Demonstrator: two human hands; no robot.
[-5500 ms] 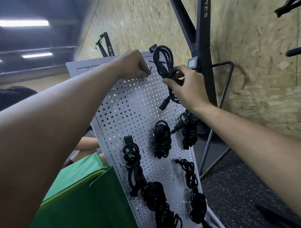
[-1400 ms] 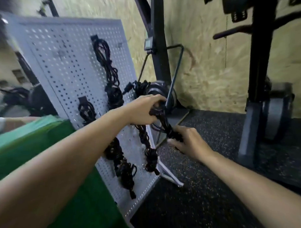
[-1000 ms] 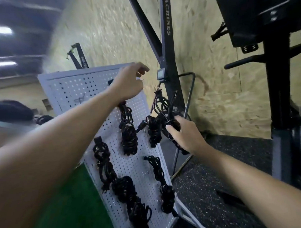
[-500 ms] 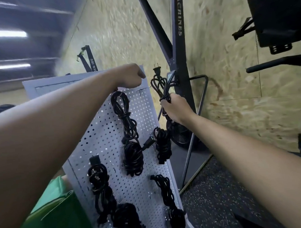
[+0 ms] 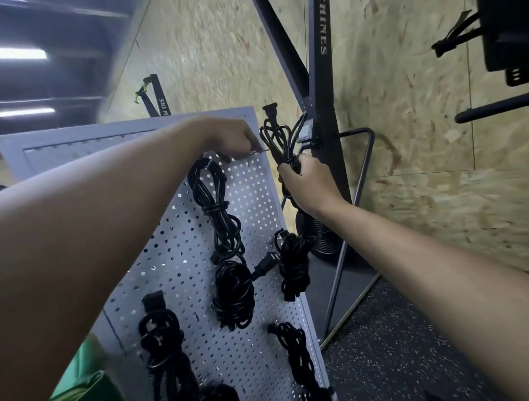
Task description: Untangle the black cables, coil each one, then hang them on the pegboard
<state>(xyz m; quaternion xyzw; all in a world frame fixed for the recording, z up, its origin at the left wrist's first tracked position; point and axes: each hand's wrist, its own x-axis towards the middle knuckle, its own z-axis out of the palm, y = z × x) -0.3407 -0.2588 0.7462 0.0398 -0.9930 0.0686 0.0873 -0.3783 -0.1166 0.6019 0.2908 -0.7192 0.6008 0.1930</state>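
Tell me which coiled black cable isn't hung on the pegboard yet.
The coiled cable gripped in the right hand, beside the pegboard's top right corner, plug pointing up. The other coils hang on the board; the left hand pinches a hook.

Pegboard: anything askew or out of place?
One loose plug juts sideways between two hung coils on the pegboard, not tucked in. Otherwise nothing stands out; the right hand grips one coil not yet hung.

A pale wood-chip wall (image 5: pixel 407 210) stands above a black speckled rubber floor (image 5: pixel 398 363); long white ceiling lights (image 5: pixel 13 54) glow.
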